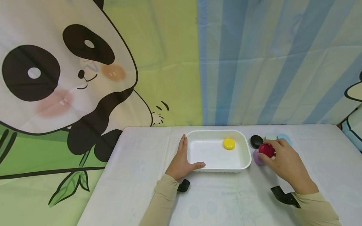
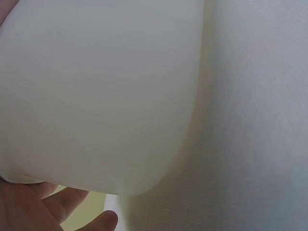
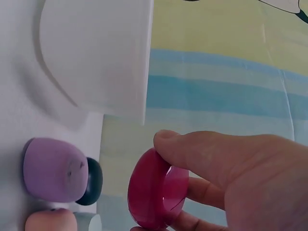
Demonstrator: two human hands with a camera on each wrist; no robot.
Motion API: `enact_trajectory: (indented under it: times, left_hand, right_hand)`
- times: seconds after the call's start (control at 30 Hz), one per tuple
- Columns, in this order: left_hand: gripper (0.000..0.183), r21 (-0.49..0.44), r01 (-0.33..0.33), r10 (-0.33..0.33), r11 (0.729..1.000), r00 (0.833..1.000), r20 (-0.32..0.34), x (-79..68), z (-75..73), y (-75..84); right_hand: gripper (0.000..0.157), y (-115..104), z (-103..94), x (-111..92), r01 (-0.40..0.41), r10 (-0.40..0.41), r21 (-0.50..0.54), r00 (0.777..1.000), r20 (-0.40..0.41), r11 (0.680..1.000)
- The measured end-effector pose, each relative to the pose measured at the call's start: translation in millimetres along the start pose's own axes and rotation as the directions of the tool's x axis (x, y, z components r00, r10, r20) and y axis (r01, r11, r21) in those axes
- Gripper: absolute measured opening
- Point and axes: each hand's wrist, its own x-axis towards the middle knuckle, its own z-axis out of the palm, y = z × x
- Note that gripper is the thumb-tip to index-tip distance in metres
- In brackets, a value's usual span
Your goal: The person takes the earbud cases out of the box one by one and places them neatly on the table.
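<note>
In the head view my right hand [image 1: 289, 166] holds a glossy red round lid [image 1: 266, 150] above the table, right of a white tray [image 1: 207, 157]. The right wrist view shows the lid [image 3: 147, 192] tilted on edge, its hollow side toward the palm and the thumb on its rim. My left hand [image 1: 181, 161] rests at the tray's left end, fingers straight along the side and thumb extended by the near rim. A yellow round piece [image 1: 229, 143] lies in the tray. The left wrist view has the tray's wall [image 2: 101, 96] close up, with fingertips beside it.
Right of the tray sit a black round piece [image 1: 256, 142], a purple piece [image 1: 258, 158], a pale green piece [image 1: 270, 137] and a light blue piece [image 1: 285, 138]. A peach-coloured piece [image 3: 50, 221] stands near the purple one. A printed curtain [image 1: 271, 62] hangs behind the table.
</note>
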Motion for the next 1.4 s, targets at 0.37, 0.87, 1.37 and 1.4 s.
enact_trajectory:
  times: [0.37, 0.87, 1.37, 1.4]
  left_hand:
    - [0.136, -0.003, 0.003, -0.003, 1.000, 1.000, -0.002, 0.1, -0.6, 0.5]
    - [0.136, -0.010, 0.011, -0.011, 1.000, 1.000, 0.000, 0.5, -0.6, 0.5]
    - [0.136, -0.008, 0.010, -0.010, 1.000, 1.000, -0.001, 1.3, -0.6, 0.8]
    - [0.136, -0.008, 0.012, -0.012, 1.000, 1.000, -0.002, 1.1, -0.6, 0.7]
  right_hand:
    - [0.055, 23, -2.0, -5, -0.068, 0.067, -0.049, 0.998, -0.012, 0.997]
    - [0.058, 51, -1.7, -9, -0.205, 0.207, -0.086, 0.978, 0.007, 0.975]
    - [0.055, 72, 5.0, -10, -0.262, 0.263, -0.133, 0.965, -0.010, 0.956]
    - [0.055, 73, 5.6, -10, -0.266, 0.267, -0.134, 0.964, -0.005, 0.955]
